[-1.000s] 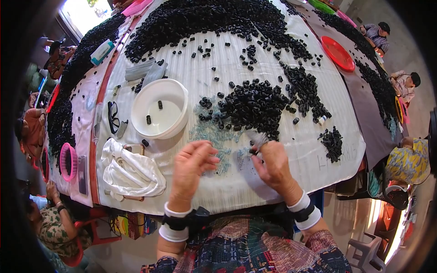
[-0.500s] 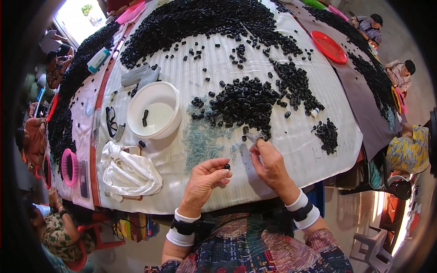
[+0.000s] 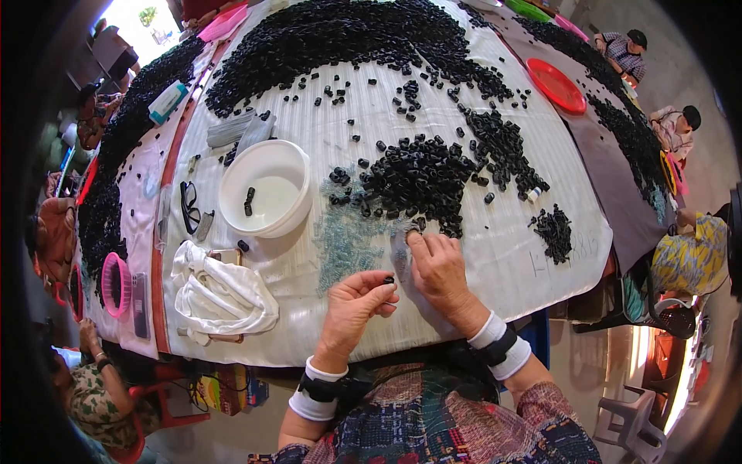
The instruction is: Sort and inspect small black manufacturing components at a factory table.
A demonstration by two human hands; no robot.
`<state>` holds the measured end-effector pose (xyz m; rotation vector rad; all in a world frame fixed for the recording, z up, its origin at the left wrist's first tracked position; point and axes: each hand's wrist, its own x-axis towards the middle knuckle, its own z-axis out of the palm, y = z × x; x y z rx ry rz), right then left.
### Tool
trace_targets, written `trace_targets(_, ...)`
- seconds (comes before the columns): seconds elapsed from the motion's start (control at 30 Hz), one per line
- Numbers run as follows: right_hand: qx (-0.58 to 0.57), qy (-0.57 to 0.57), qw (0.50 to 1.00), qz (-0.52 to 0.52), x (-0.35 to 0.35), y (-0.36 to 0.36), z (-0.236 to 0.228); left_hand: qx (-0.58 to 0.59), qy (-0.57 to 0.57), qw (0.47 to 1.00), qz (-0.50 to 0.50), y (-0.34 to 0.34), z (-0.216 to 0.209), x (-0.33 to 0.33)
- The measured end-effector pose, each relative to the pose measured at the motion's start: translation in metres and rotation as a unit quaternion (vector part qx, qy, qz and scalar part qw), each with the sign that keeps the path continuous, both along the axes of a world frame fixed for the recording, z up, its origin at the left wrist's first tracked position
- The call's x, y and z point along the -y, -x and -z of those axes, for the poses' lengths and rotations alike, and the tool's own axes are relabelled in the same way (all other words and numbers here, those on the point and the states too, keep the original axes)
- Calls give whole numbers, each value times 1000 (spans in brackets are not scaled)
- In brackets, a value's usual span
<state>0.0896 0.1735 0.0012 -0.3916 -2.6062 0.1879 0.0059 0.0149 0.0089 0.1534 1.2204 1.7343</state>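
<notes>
The left hand has its fingers closed in a pinch on a small black piece, held above the cloth-covered surface. The right hand has curled fingers beside glassy, bluish bits; whether they grip anything, I cannot tell. Beyond lies a heap of stubby black tubes. Leftward sit a smooth, round white bowl and a soft, rumpled white cloth.
</notes>
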Motion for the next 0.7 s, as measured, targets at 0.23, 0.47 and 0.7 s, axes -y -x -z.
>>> trace_targets(0.23,-100,186,976,-56,1,-17,-10,-25,6,1000,-9,-3,-10,-4)
trace_targets(0.47,-111,350,921,-130,10,-33,-47,-103,-5,995,-6,-12,-13,-11)
trace_targets(0.7,-71,251,952,-163,7,-41,-47,-275,-39,961,-12,-25,-2,-18)
